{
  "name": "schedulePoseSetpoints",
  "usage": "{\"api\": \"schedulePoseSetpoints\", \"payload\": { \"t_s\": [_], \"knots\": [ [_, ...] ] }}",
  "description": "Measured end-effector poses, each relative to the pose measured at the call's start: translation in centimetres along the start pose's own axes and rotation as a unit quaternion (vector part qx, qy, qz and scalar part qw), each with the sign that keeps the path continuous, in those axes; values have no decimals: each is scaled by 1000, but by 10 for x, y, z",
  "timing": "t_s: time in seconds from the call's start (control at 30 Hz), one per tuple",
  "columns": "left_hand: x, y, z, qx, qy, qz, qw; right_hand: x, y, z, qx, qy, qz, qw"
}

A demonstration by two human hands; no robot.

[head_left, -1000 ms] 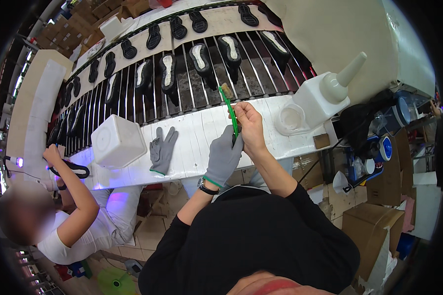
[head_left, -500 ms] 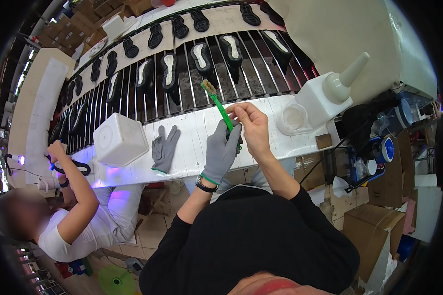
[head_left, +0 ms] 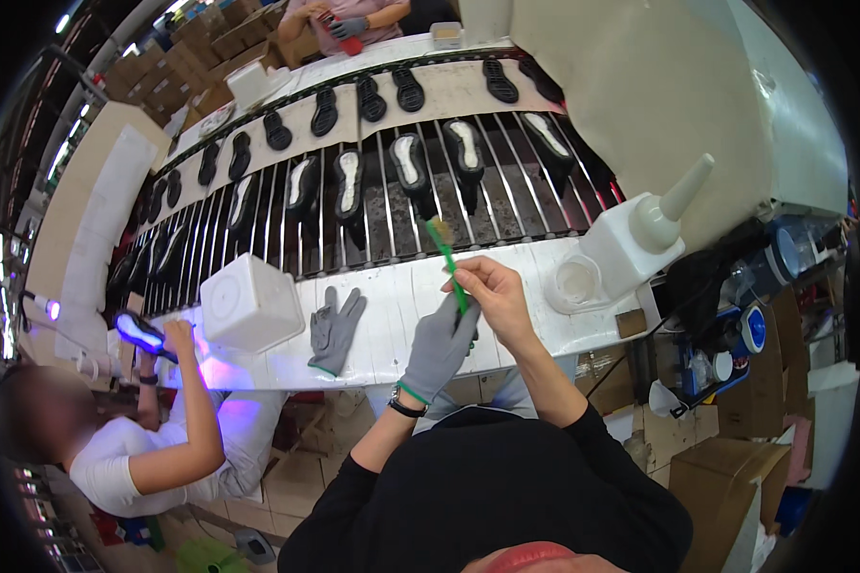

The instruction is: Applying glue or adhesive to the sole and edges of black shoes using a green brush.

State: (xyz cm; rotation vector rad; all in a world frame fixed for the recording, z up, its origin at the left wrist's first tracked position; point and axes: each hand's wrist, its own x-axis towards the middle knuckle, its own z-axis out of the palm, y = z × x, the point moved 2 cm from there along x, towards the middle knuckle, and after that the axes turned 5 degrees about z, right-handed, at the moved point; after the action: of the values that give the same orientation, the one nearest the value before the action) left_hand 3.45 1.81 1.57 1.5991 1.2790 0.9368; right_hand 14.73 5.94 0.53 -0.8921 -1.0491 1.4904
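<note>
My left hand [head_left: 437,346], in a grey glove, is closed round the lower handle of a green brush [head_left: 449,260] with tan bristles, which points up toward the rack. Bare, my right hand [head_left: 499,302] pinches the handle just above the gloved fingers. An empty grey glove [head_left: 336,331] lies on the white bench [head_left: 392,310] to the left. Beyond the bench, black shoe uppers [head_left: 410,181] with white-coated bottoms rest across the metal bars. Black soles [head_left: 325,113] lie in a row on a beige belt behind them.
At right stands a white nozzle bottle [head_left: 631,232] in a holder with a round cup [head_left: 576,284]. A white square container [head_left: 249,302] sits left of the glove. A co-worker [head_left: 153,435] at left holds a shoe [head_left: 140,331] under bluish light; another person [head_left: 349,24] is across the line.
The view has shifted, so the bench and rack sit lower. My right fingers have come onto the brush handle. The left co-worker has raised a shoe into the light.
</note>
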Motion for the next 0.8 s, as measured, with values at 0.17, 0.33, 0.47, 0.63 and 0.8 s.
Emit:
{"api": "schedulePoseSetpoints", "payload": {
  "t_s": [0.17,0.33,0.47,0.63,0.8],
  "knots": [
    [-1,4,9,-185,-100,-51,976,-1,-10,-5,-80,12,-13,997],
    [-11,-2,-9,-262,-98,-72,957,4,-7,4,-36,-13,3,999],
    [-9,-11,-1,-188,-91,-75,975,-10,-15,-5,-266,74,-131,952],
    [-23,-19,-6,-171,-109,-92,975,-19,-18,-2,-477,75,-349,803],
    [-25,-19,3,-158,-128,-88,975,-24,-10,-15,-512,46,-375,772]
  ]
}}
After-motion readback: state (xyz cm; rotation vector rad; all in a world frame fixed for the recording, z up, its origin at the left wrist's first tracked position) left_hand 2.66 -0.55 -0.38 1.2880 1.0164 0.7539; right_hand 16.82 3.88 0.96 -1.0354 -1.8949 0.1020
